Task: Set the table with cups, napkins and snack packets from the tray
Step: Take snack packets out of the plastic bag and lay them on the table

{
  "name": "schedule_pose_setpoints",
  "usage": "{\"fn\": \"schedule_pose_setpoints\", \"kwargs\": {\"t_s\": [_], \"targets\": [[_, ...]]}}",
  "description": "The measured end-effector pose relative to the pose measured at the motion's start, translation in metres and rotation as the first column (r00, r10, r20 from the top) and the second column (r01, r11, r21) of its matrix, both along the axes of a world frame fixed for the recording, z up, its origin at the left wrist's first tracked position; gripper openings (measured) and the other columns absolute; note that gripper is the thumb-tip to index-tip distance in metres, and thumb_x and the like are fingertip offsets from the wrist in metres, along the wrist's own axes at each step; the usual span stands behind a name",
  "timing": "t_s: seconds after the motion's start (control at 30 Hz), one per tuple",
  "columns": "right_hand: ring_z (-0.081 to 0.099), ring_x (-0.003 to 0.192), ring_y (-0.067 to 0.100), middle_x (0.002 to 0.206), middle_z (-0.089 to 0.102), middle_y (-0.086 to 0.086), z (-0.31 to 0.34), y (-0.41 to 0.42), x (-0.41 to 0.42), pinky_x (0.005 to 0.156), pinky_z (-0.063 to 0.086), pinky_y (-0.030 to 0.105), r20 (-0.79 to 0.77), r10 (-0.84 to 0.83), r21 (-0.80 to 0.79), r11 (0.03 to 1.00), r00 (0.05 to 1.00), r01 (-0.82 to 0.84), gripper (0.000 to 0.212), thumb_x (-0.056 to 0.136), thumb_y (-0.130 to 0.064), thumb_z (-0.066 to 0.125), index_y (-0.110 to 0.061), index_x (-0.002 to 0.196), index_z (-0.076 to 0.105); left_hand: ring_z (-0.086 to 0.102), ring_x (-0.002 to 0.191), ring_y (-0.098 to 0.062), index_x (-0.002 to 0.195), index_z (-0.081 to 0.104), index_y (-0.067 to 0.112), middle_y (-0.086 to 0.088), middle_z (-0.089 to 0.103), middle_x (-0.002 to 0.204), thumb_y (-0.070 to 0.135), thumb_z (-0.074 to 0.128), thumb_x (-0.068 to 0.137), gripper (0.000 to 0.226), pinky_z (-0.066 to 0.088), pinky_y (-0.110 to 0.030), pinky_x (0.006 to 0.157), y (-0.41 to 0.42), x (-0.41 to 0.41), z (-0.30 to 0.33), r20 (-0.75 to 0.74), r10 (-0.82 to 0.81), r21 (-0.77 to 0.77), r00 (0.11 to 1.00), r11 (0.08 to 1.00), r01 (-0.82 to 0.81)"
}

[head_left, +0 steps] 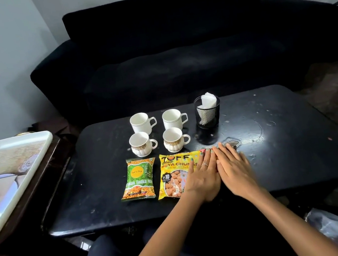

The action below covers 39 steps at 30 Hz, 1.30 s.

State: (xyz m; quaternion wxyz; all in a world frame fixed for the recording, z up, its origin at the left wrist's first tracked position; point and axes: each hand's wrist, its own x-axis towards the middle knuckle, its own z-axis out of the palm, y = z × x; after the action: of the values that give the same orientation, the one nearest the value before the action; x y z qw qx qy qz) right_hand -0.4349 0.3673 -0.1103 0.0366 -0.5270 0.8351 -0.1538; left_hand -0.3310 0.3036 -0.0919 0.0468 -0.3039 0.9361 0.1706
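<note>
While flat, left hand [203,179], right hand [234,170], pressing snack packet [171,177].

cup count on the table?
4, in a two-by-two block on the black table: plain white cups at back left and back right, gold-banded cups at front left and front right. None visibly hidden.

Glossy scuffed dark table [274,145], shiny plastic packets [138,180], glazed ceramic cups [141,123].
</note>
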Motion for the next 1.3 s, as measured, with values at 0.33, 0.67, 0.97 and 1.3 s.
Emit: {"fn": "schedule_pose_setpoints", "kwargs": {"t_s": [0.33, 0.67, 0.97, 1.3], "targets": [[-0.006, 0.146, 0.020, 0.159, 0.005, -0.004, 0.008, -0.004, 0.027, 0.113, -0.014, 0.045, -0.103, 0.114, 0.031, 0.993, 0.988, -0.111, 0.054, 0.097, -0.047, 0.022, -0.032, 0.148, 0.015, -0.012, 0.147, -0.017, 0.152, -0.002, 0.024, 0.005, -0.006, 0.160, 0.051, 0.018, 0.098, 0.063, -0.014, -0.039, 0.117, -0.030, 0.054, -0.007, -0.030, 0.059, -0.243, 0.998, 0.968, -0.064], [-0.018, 0.144, 0.025, 0.159, 0.001, -0.009, 0.006, -0.019, 0.049, 0.105, -0.024, 0.051, -0.085, 0.193, 0.163, 0.970, 0.977, -0.178, 0.052, 0.097, -0.050, 0.010, -0.035, 0.148, 0.007, -0.018, 0.145, -0.014, 0.151, -0.008, 0.027, 0.008, -0.013, 0.159, 0.050, 0.018, 0.099, 0.062, -0.018, -0.039, 0.113, -0.035, 0.073, -0.012, -0.030, 0.142, -0.183, 0.989, 0.972, -0.145], [-0.012, 0.145, 0.024, 0.159, -0.008, -0.003, 0.005, -0.005, 0.026, 0.113, -0.012, 0.047, -0.024, -0.064, 0.109, 0.992, 0.998, 0.066, 0.063, 0.092, -0.061, 0.012, -0.035, 0.149, 0.002, -0.016, 0.146, -0.016, 0.150, -0.004, 0.038, 0.009, -0.007, 0.159, 0.059, 0.016, 0.095, 0.062, -0.021, -0.046, 0.111, -0.049, 0.103, -0.008, -0.126, 0.283, -0.247, 0.951, 0.919, -0.307], [-0.020, 0.143, 0.025, 0.153, -0.023, -0.003, 0.002, -0.008, 0.038, 0.108, -0.018, 0.045, -0.031, -0.031, 0.152, 0.988, 0.999, 0.036, 0.068, 0.091, -0.062, 0.012, -0.032, 0.147, -0.010, -0.017, 0.146, -0.019, 0.147, -0.008, 0.046, 0.007, -0.006, 0.160, 0.072, 0.004, 0.085, 0.068, -0.025, -0.048, 0.108, -0.053, 0.110, -0.014, -0.069, 0.314, -0.266, 0.947, 0.909, -0.321]]}}
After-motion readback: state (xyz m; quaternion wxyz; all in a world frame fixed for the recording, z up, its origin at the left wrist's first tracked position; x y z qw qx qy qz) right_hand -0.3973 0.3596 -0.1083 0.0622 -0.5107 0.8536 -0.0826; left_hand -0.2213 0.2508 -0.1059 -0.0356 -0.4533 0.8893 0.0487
